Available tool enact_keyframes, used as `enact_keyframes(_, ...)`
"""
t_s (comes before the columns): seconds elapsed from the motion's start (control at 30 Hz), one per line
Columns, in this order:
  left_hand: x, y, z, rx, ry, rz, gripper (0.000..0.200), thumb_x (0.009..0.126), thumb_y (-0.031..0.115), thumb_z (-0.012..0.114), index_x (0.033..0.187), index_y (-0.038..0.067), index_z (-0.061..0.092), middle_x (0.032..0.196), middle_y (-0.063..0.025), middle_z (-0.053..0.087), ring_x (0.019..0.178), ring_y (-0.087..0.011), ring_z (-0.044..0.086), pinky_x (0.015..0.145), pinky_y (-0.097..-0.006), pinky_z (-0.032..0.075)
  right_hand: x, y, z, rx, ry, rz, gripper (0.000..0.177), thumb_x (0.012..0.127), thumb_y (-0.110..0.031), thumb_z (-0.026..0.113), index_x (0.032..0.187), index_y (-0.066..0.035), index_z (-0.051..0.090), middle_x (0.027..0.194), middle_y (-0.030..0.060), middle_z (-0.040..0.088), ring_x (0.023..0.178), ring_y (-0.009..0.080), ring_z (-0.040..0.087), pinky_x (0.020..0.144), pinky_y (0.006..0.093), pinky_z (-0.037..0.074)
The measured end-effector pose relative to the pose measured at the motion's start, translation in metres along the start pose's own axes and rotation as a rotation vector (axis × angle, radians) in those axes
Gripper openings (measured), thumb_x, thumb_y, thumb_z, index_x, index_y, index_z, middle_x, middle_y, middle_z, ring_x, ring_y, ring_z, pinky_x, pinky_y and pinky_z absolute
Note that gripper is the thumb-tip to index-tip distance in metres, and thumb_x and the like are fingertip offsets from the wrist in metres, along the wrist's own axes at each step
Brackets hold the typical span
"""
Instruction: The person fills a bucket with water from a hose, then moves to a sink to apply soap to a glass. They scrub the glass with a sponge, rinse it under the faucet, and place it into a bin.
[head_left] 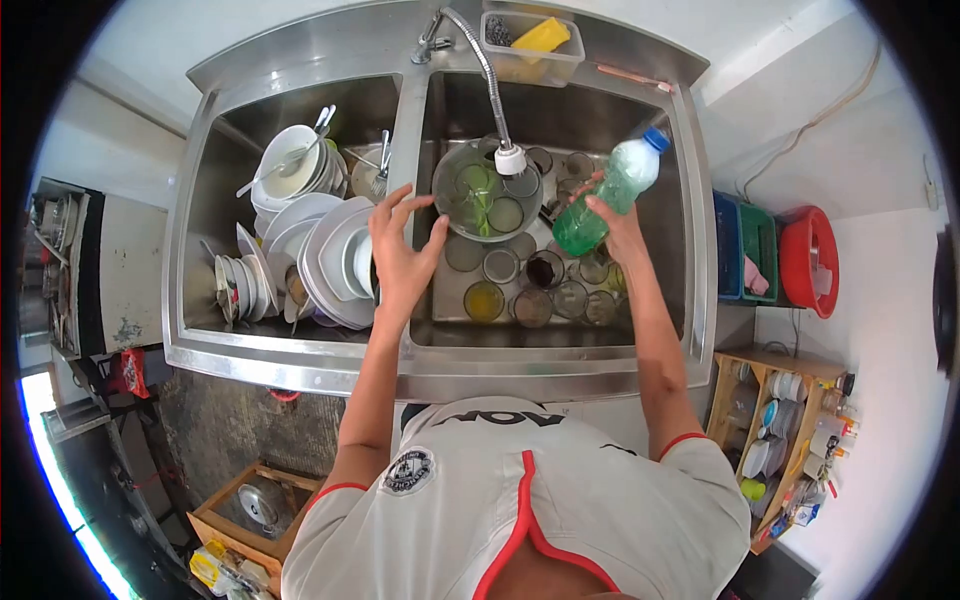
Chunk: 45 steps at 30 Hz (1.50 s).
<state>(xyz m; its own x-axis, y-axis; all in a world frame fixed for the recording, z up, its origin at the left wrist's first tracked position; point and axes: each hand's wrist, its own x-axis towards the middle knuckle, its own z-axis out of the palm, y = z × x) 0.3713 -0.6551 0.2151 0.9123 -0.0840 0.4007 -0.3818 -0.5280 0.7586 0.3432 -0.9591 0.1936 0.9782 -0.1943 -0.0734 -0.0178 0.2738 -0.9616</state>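
Observation:
My right hand [615, 222] is wrapped round a clear plastic bottle [618, 190] with a blue cap and green liquid in its lower part. The bottle tilts over the right sink basin, cap towards the back right. My left hand [402, 250] holds nothing, fingers apart, above the divider between the basins. Just right of it is a glass bowl [487, 190] with green liquid inside, below the faucet head [510, 160]. Several drinking glasses [532, 306] stand in the right basin; one holds something dark, another something yellow.
Stacked white plates and bowls [290, 165] fill much of the left basin, with spoons and forks among them. A plastic tub [560, 68] with a yellow sponge [542, 36] sits behind the faucet. Red basin [808, 262] and green crate [757, 250] are at the right; a wooden dish rack [775, 440] stands lower right.

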Motion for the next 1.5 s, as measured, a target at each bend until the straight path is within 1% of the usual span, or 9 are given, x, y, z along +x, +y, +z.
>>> enact_keyframes(0.13,-0.018,-0.015,-0.010,0.051,0.009,0.023,0.021,0.073,0.009,0.070,0.093,0.007,0.065,0.111,-0.0112,0.059,0.107,-0.0313,0.050,0.094,-0.0398,0.038,-0.021,0.001,0.019,-0.138,-0.232,0.017,0.051,0.071,-0.014,0.076,0.113,-0.006,0.050,0.093,0.0074,0.063,0.092,0.0170,0.060,0.080,0.0331,0.048)
enact_keyframes(0.23,-0.019,-0.022,-0.011,0.065,-0.001,0.043,0.019,0.073,0.004,0.068,0.091,0.007,0.065,0.106,-0.0099,0.061,0.104,-0.0307,0.052,0.093,-0.0389,0.039,-0.008,0.007,0.021,-0.250,-0.042,-0.105,0.055,0.068,-0.020,0.077,0.113,-0.007,0.049,0.089,0.0076,0.060,0.087,0.0202,0.061,0.077,0.0388,0.051)
enact_keyframes(0.47,-0.040,-0.042,-0.001,0.057,0.022,0.117,0.016,0.072,-0.001,0.065,0.086,0.006,0.065,0.101,-0.0083,0.063,0.102,-0.0296,0.054,0.090,-0.0386,0.042,0.003,0.002,0.001,0.049,-0.049,0.105,0.044,0.075,-0.016,0.073,0.112,-0.007,0.050,0.086,0.0075,0.060,0.081,0.0202,0.062,0.077,0.0370,0.052)
enact_keyframes(0.77,-0.004,-0.047,0.043,-0.108,-0.047,0.123,0.014,0.072,0.001,0.065,0.086,0.006,0.065,0.092,-0.0087,0.064,0.097,-0.0292,0.057,0.085,-0.0375,0.045,0.077,-0.058,-0.009,-0.757,-0.055,0.106,0.057,0.070,-0.029,0.080,0.114,0.000,0.057,0.102,0.0093,0.063,0.092,0.0170,0.059,0.083,0.0323,0.047)
enact_keyframes(0.87,0.000,-0.052,0.053,-0.075,-0.075,0.130,0.014,0.071,0.003,0.066,0.085,0.006,0.064,0.088,-0.0087,0.063,0.093,-0.0280,0.057,0.079,-0.0371,0.047,0.154,-0.081,-0.052,-1.296,-0.041,-0.045,0.085,0.064,-0.049,0.078,0.122,0.008,0.051,0.113,0.0253,0.060,0.106,0.0326,0.059,0.091,0.0408,0.044)
enact_keyframes(0.93,-0.001,-0.053,0.053,-0.065,-0.116,0.188,0.014,0.071,0.003,0.066,0.084,0.006,0.064,0.086,-0.0081,0.063,0.092,-0.0274,0.058,0.077,-0.0367,0.048,0.183,-0.108,-0.052,-1.641,0.000,-0.248,0.079,0.064,-0.048,0.078,0.123,-0.001,0.053,0.112,0.0228,0.061,0.106,0.0345,0.058,0.089,0.0428,0.046)
enact_keyframes(1.13,-0.002,-0.061,0.055,0.007,-0.175,0.134,0.014,0.071,0.009,0.067,0.084,0.006,0.062,0.083,-0.0074,0.060,0.092,-0.0264,0.056,0.074,-0.0380,0.048,0.213,-0.163,-0.006,-2.128,-0.018,-0.251,0.054,0.063,-0.040,0.078,0.111,-0.021,0.061,0.100,0.0088,0.067,0.097,0.0306,0.062,0.077,0.0433,0.049)
enact_keyframes(1.3,-0.004,-0.064,0.057,0.044,-0.216,0.129,0.015,0.072,0.012,0.067,0.085,0.006,0.062,0.084,-0.0081,0.060,0.092,-0.0263,0.056,0.075,-0.0384,0.048,0.246,-0.160,-0.008,-2.291,-0.163,-0.504,0.039,0.072,-0.013,0.066,0.110,-0.019,0.063,0.084,0.0126,0.065,0.084,0.0304,0.064,0.067,0.0424,0.050)
enact_keyframes(1.5,-0.005,-0.064,0.057,0.084,-0.250,0.129,0.015,0.072,0.012,0.067,0.085,0.006,0.062,0.084,-0.0085,0.061,0.092,-0.0265,0.056,0.076,-0.0384,0.047,0.258,-0.159,-0.001,-2.401,-0.207,-0.693,0.049,0.065,0.002,0.062,0.109,-0.019,0.064,0.082,0.0098,0.063,0.077,0.0282,0.062,0.064,0.0390,0.050)
